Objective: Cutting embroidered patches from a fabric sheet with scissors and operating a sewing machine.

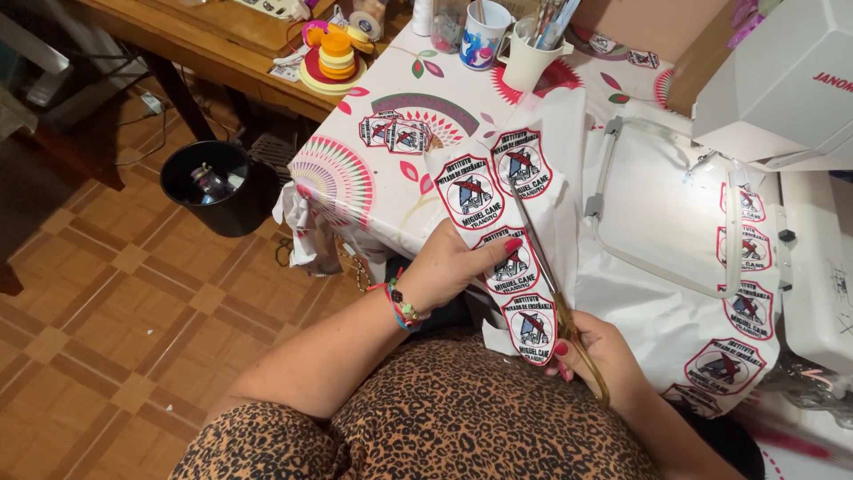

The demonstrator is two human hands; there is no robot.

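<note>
My left hand (453,267) grips a strip of white fabric (498,222) that bears several embroidered shield patches in red, black and blue. The strip hangs from the table edge toward my lap. My right hand (600,351) holds gold-handled scissors (555,298), whose blades point up along the strip's right side between the patches. A beaded bracelet sits on my left wrist.
An embroidery machine (773,80) with a white hoop (662,204) of fabric stands at right. Loose patches (395,132) lie on the flowered tablecloth (355,178). Cups of pens (533,44) and thread spools (336,53) sit at the back. A black bin (213,182) stands on the tiled floor.
</note>
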